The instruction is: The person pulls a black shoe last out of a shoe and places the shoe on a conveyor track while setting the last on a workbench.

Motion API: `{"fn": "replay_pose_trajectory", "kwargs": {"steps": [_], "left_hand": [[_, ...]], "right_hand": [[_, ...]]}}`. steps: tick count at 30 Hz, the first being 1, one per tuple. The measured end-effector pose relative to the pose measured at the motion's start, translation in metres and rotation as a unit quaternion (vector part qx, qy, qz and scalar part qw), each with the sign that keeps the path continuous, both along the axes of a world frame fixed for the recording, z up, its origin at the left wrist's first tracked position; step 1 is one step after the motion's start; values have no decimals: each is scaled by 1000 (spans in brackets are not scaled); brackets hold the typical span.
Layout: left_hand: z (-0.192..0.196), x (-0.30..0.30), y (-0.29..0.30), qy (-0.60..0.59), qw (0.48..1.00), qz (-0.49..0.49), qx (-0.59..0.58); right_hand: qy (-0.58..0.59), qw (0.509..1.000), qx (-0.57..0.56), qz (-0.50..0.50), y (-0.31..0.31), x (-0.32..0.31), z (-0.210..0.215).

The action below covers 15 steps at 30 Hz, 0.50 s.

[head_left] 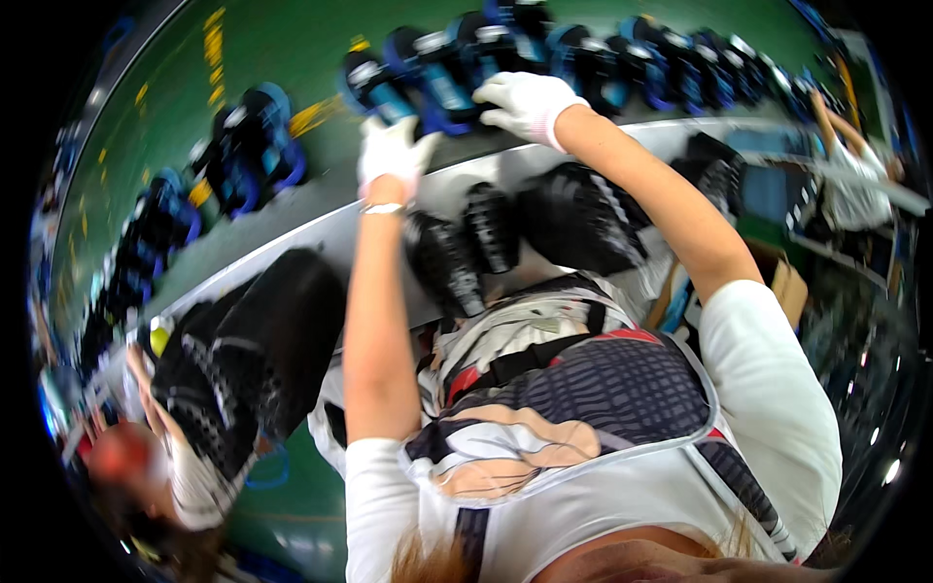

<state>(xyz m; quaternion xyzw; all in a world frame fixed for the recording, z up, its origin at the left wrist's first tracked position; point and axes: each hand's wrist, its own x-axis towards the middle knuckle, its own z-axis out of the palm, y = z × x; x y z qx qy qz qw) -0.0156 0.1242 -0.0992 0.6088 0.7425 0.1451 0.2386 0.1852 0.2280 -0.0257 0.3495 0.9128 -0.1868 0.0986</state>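
My left hand (394, 155), in a white glove, reaches over the metal ledge with its thumb out and fingers stretched. Just beyond its fingertips stands a blue-and-black shoe-like item (374, 89); whether they touch I cannot tell. My right hand (530, 105), also white-gloved, points leftward with fingers apart, beside another blue-and-black shoe-like item (442, 83). Neither hand visibly holds anything, though motion blurs both. Between my forearms, black boot-shaped pieces with a pale pattern (445, 260) lie on the near side of the ledge, along with a larger black piece (581, 216).
Several more blue-and-black items (258, 136) line the green surface (292, 73) to both sides. Large black pieces (277, 335) lie to my left, near a co-worker in a red cap (126, 462). Another person (855, 189) works at far right, beyond a cardboard box (789, 291).
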Motion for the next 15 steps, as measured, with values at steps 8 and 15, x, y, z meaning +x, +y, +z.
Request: {"fn": "replay_pose_trajectory", "kwargs": {"steps": [8,15], "left_hand": [[-9,-59,-57,-160,981,109,21],[41,-24,-83,-248,950,188,27]], "right_hand": [[79,920,45,-381,-40,225,109],[6,895,5,-447,-113,326,94]]}}
